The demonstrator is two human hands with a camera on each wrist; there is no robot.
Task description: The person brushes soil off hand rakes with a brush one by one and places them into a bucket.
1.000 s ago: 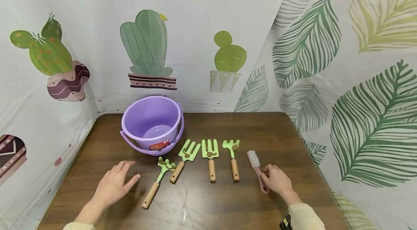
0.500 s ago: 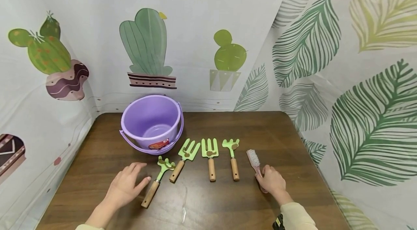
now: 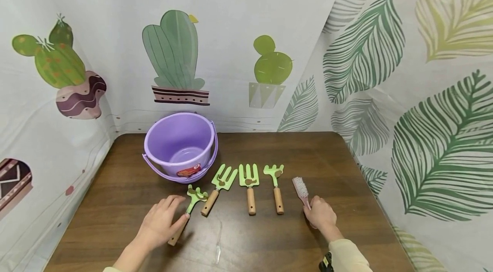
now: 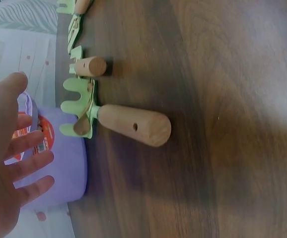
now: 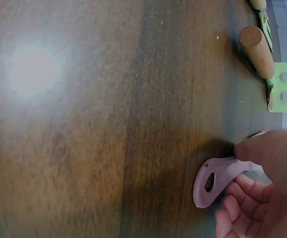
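My right hand [image 3: 321,213] grips the handle of a pink brush with pale bristles [image 3: 300,187] at the table's right. In the right wrist view, the thumb and fingers hold the pink handle [image 5: 225,171], its holed end sticking out. My left hand [image 3: 159,222] hovers over the leftmost small garden rake [image 3: 196,195], hiding part of its wooden handle. Seen from the left wrist, the fingers [image 4: 32,168] are spread, apart from that rake's handle [image 4: 128,121]. A purple bucket [image 3: 158,161] stands behind the left hand.
Two green garden forks [image 3: 223,177] [image 3: 250,182] and another small rake [image 3: 276,186] with wooden handles lie in a row on the brown table [image 3: 246,242]. A patterned curtain [image 3: 231,15] hangs behind the table.
My left hand has moved right, from beside the leftmost rake to over its handle. My right hand has shifted left and taken hold of the brush handle.
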